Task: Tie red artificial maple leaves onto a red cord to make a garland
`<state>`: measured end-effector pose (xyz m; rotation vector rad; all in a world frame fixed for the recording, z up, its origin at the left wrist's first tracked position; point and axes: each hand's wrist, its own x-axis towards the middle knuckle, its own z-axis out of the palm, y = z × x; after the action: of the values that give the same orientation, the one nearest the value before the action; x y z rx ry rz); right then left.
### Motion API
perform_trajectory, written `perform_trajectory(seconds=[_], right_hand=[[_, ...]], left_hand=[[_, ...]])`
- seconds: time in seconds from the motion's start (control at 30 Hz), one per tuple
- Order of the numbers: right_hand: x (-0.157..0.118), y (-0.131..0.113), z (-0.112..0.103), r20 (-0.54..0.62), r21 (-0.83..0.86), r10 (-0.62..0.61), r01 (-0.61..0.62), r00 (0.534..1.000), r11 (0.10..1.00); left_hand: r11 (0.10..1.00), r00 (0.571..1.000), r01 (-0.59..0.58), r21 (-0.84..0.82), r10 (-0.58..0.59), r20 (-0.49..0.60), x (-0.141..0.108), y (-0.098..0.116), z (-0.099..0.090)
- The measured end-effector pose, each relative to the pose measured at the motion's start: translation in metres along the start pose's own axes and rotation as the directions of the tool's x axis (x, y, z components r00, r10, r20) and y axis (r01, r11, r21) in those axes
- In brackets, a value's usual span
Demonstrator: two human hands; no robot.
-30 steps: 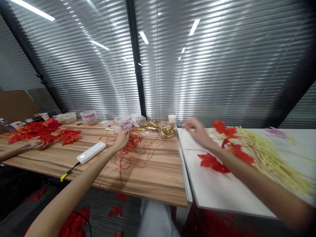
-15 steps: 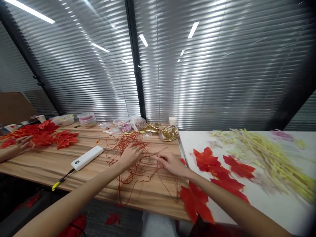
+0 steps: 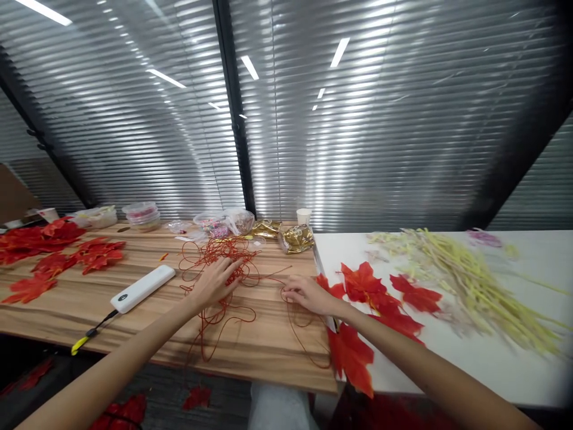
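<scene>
Red cord [image 3: 222,248] lies tangled on the wooden bench [image 3: 273,352], at eight o'clock from mid-view, partly hidden under the left hand [image 3: 215,283]: palm down, fingers spread, grip loose. At three o'clock from it, the right hand [image 3: 308,294], fingers bent, pinches some cord.

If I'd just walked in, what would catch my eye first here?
Probably the tangle of red cord on the wooden table, with the left hand laid over it and the right hand at a strand beside it. Next, the bright red leaves by the right forearm, then the yellow strips spread over the white table.
</scene>
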<state>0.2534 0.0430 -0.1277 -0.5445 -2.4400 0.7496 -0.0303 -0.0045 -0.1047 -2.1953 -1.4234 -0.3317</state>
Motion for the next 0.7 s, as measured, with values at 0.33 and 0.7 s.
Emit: perform_trajectory(seconds=[0.33,0.7], right_hand=[[-0.032,0.01,-0.071,-0.524,0.311,0.375,-0.238,0.765,0.92],[-0.141,0.071,-0.19,-0.856,0.486,0.517,-0.301,0.025,0.82]], left_hand=[[0.928,0.976,-0.019,0.372,-0.063,0.206,-0.009,-0.085,-0.003],[0.857,0.89,0.359,0.371,-0.433,0.139,-0.043,-0.15,-0.025]])
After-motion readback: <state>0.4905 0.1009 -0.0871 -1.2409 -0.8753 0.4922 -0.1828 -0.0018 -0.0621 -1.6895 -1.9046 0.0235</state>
